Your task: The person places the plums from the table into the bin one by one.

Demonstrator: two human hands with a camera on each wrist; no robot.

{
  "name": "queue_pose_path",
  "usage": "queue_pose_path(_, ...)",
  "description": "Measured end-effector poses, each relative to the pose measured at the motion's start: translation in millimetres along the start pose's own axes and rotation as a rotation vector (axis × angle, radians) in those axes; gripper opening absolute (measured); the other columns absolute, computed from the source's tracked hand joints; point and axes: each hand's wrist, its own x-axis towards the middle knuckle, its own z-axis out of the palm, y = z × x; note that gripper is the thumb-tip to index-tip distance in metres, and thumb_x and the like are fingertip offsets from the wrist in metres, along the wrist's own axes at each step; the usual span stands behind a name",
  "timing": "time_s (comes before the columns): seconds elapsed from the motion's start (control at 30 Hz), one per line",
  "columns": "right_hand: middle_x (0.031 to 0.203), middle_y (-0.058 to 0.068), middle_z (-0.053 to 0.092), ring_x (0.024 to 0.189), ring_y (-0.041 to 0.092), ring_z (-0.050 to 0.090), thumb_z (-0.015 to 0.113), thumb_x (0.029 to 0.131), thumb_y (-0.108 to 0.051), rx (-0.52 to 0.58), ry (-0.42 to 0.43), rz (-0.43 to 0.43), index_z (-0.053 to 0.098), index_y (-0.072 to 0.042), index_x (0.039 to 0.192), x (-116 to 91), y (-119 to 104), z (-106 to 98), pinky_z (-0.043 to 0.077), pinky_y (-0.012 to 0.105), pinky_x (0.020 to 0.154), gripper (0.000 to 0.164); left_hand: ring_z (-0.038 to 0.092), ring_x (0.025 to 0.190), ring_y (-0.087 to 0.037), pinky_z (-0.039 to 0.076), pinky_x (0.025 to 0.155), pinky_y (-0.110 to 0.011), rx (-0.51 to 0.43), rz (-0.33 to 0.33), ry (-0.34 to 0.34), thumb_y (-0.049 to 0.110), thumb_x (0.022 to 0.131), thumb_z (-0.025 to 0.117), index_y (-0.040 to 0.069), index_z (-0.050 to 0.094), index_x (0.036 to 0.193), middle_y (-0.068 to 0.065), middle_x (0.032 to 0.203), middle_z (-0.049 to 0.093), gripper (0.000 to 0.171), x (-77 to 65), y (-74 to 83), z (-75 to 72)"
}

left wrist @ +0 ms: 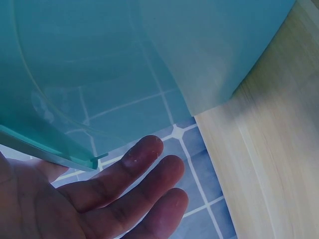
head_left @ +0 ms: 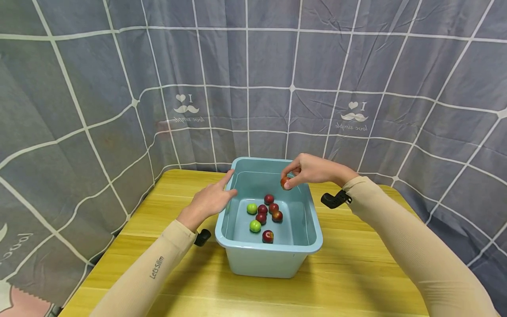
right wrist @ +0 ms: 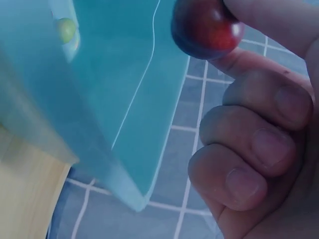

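A light blue plastic basin [head_left: 269, 247] stands on the table. Over its right side, my right hand [head_left: 313, 168] pinches a dark red plum [right wrist: 205, 30] between thumb and index finger; the other fingers are curled in toward the palm. My left hand [head_left: 210, 198] rests at the basin's left rim, its index finger extended along it. In the left wrist view, the fingers [left wrist: 167, 172] lie loosely outside the basin wall. Several dark red plums [head_left: 267, 237] lie on the basin floor, with two green fruits [head_left: 255, 226] among them.
The yellow wood-grain table [head_left: 190, 273] carries the basin. A grey curtain [head_left: 269, 110] with white grid lines hangs behind and at both sides. Black wrist devices [head_left: 334, 199] sit at the sleeve cuffs.
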Motion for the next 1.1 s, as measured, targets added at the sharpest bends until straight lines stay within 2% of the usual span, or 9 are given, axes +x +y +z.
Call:
queue_pose_path(0.23, 0.056, -0.005, 0.037, 0.055, 0.012, 0.034, 0.079, 0.087, -0.034, -0.023, -0.077, -0.002, 0.079, -0.021, 0.104, 17, -9, 6, 0.034, 0.028, 0.061, 0.022, 0.063, 0.104, -0.032, 0.048, 0.073, -0.044, 0.006, 0.005, 0.001, 0.05, 0.1, 0.04, 0.036, 0.009, 0.163, -0.015, 0.147, 0.054, 0.071, -0.8, -1.0, 0.1)
queue_pose_path(0.4, 0.056, -0.004, 0.035, 0.054, 0.012, 0.034, 0.08, 0.087, -0.032, -0.022, -0.131, 0.005, 0.079, -0.02, 0.104, 28, -15, 13, 0.034, 0.028, 0.06, 0.021, 0.063, 0.105, -0.033, 0.048, 0.071, -0.042, 0.008, -0.001, 0.001, 0.05, 0.101, 0.039, 0.036, 0.008, 0.163, -0.015, 0.148, 0.053, 0.071, -1.2, -1.2, -1.1)
queue_pose_path(0.67, 0.058, -0.005, 0.039, 0.055, 0.011, 0.035, 0.079, 0.087, -0.028, -0.043, -0.185, 0.017, 0.078, -0.017, 0.099, 39, -18, 22, 0.03, 0.027, 0.056, 0.016, 0.062, 0.112, -0.035, 0.05, 0.078, -0.048, 0.0, 0.004, 0.005, 0.051, 0.101, 0.038, 0.036, 0.009, 0.163, -0.015, 0.152, 0.05, 0.071, -0.4, -0.5, 0.3)
queue_pose_path(0.8, 0.061, -0.005, 0.043, 0.056, 0.01, 0.037, 0.079, 0.087, -0.026, -0.072, -0.219, 0.048, 0.076, -0.016, 0.098, 41, -17, 26, 0.03, 0.026, 0.056, 0.015, 0.062, 0.114, -0.036, 0.051, 0.082, -0.051, 0.0, 0.0, 0.009, 0.051, 0.101, 0.038, 0.036, 0.009, 0.163, -0.015, 0.152, 0.049, 0.071, -0.6, -0.7, 1.3)
queue_pose_path(0.97, 0.063, -0.005, 0.046, 0.057, 0.01, 0.039, 0.08, 0.086, -0.026, -0.118, -0.244, 0.109, 0.076, -0.016, 0.098, 42, -14, 29, 0.032, 0.026, 0.055, 0.016, 0.061, 0.117, -0.037, 0.051, 0.083, -0.052, 0.001, 0.003, 0.005, 0.05, 0.101, 0.039, 0.036, 0.009, 0.163, -0.015, 0.153, 0.049, 0.071, -0.6, 0.0, 1.1)
queue_pose_path(1.1, 0.062, -0.006, 0.046, 0.057, 0.009, 0.038, 0.08, 0.086, -0.027, -0.145, -0.265, 0.124, 0.077, -0.016, 0.098, 43, -12, 31, 0.031, 0.026, 0.055, 0.016, 0.062, 0.114, -0.036, 0.05, 0.079, -0.049, 0.009, -0.003, 0.001, 0.051, 0.101, 0.04, 0.037, 0.009, 0.163, -0.014, 0.151, 0.05, 0.071, -0.3, 0.2, 0.0)
